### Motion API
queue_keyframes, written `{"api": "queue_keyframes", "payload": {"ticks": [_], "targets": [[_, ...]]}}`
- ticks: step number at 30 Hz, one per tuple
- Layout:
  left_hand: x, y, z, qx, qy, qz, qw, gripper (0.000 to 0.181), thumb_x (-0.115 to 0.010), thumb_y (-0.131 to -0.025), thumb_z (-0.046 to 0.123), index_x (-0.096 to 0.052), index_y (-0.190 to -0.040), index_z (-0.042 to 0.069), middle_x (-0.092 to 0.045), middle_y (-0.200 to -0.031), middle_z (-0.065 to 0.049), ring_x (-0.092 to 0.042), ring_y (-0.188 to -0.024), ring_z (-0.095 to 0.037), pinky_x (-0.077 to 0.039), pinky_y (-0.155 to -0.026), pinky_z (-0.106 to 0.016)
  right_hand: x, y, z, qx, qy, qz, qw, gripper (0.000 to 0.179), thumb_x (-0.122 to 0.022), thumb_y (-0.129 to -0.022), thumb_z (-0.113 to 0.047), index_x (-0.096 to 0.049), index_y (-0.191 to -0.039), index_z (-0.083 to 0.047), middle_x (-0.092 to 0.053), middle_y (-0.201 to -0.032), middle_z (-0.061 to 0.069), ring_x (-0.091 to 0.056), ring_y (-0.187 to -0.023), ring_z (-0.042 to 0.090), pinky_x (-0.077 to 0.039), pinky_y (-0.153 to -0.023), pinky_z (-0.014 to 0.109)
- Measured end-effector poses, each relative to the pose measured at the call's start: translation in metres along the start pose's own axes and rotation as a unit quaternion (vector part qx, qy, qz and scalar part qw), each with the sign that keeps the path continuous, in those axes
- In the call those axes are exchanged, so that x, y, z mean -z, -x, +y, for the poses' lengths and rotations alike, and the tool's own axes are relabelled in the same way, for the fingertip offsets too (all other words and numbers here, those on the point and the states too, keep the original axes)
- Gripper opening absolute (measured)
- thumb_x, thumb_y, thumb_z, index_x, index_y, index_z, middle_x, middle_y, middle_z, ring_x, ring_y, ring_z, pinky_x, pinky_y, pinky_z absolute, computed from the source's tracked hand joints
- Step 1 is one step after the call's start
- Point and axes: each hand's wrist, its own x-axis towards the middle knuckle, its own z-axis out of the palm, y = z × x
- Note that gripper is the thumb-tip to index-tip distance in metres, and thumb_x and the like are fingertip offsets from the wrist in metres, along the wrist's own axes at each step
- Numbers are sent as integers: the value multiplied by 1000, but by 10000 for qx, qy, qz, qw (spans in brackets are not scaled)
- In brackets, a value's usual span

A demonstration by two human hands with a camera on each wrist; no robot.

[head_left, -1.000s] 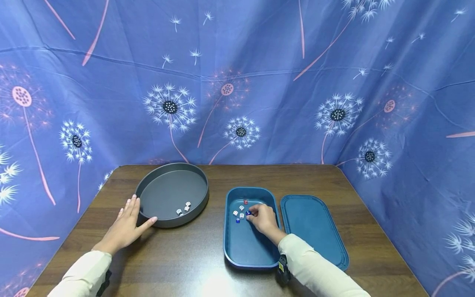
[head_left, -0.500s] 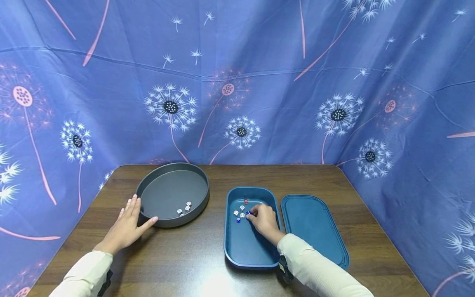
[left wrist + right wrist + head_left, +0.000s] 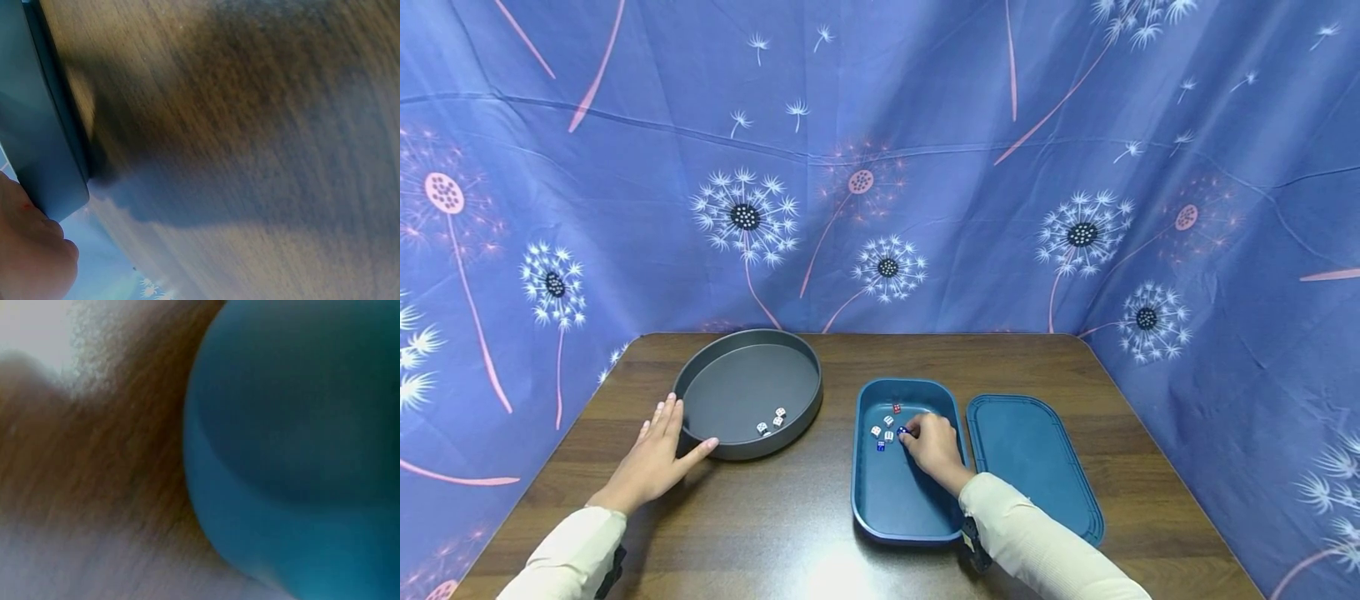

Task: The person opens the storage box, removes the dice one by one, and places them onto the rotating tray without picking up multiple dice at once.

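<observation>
My right hand [image 3: 936,446] reaches into the blue rectangular box [image 3: 891,508] and pinches a blue die [image 3: 902,432] between thumb and fingertips. Close by in the box lie a red die [image 3: 897,408], another blue die [image 3: 881,446] and several white dice [image 3: 876,432]. At the left, my left hand [image 3: 651,462] rests with straight, spread fingers against the side of a round dark grey pan [image 3: 748,379]. White dice [image 3: 778,422] sit in the pan near its front right. The left wrist view shows part of that hand [image 3: 34,250] at the pan's wall [image 3: 37,125].
A flat blue lid [image 3: 1037,467] lies to the right of the box on the brown wooden table [image 3: 760,517]. Behind the table hangs a blue cloth [image 3: 970,250] with a dandelion print. The right wrist view shows only the box's rounded corner [image 3: 206,481] and the table.
</observation>
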Motion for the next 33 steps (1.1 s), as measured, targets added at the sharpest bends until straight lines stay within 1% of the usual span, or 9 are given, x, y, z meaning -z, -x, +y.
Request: {"api": "queue_keyframes", "payload": {"ticks": [3,6,10,14,20,25,29,33], "targets": [[0,0,0,5,-2,-12,10000,101,-47,-93,61,-7,-147,-15,1,-155,-32,4,-144,-45,-7,-113,-63,2,0,-1,-31,-107,-28,9999,11,-77,-81,-12,-74,-87,-4,-68,-76,4,-59,-65,11,-53,-59,29],[1,1,1,0,13,-1,10000,101,-47,-93,60,-8,-147,-15,1,-155,-32,3,-143,-46,-7,-113,-63,6,0,-3,26,-195,-32,9998,9,-77,-80,-12,-74,-85,-4,-68,-74,2,-58,-64,10,-51,-58,29],[1,0,2,-15,32,23,10000,101,-48,-93,60,-9,-147,-15,0,-155,-33,2,-143,-47,-7,-113,-63,14,-1,-8,95,-316,-121,9994,7,-77,-80,-13,-75,-81,-7,-67,-69,-2,-57,-62,8,-49,-58,28],[1,1,2,-2,17,21,10000,100,-48,-93,60,-8,-147,-15,0,-155,-33,2,-143,-46,-7,-113,-63,25,-2,-18,214,-554,-191,9981,6,-77,-79,-13,-76,-80,-7,-69,-70,-2,-59,-63,7,-50,-58,27],[1,1,2,4,7,33,10000,100,-48,-93,60,-8,-147,-15,0,-155,-32,2,-143,-46,-8,-113,-63,42,-6,-44,489,-967,-304,9936,9,-76,-82,-14,-76,-85,-6,-71,-74,0,-62,-65,8,-51,-57,25],[2,1,2,-1,11,21,10000,100,-48,-93,60,-8,-147,-15,0,-155,-32,2,-143,-46,-8,-113,-64,51,-12,-72,561,-1201,-469,9901,12,-74,-85,-18,-75,-89,-7,-71,-76,0,-61,-66,9,-49,-56,24],[1,1,2,0,20,14,10000,101,-48,-93,60,-8,-147,-15,0,-155,-32,3,-143,-46,-8,-113,-63,52,-18,-96,678,-1298,-454,9882,11,-74,-84,-19,-75,-87,-8,-70,-76,-1,-61,-66,8,-48,-57,24],[1,1,2,1,18,3,10000,100,-47,-93,60,-8,-147,-15,1,-155,-31,2,-143,-46,-8,-113,-63,43,-22,-117,932,-1294,-317,9867,9,-75,-83,-18,-76,-84,-9,-71,-74,-2,-60,-65,7,-48,-57,23]]}}
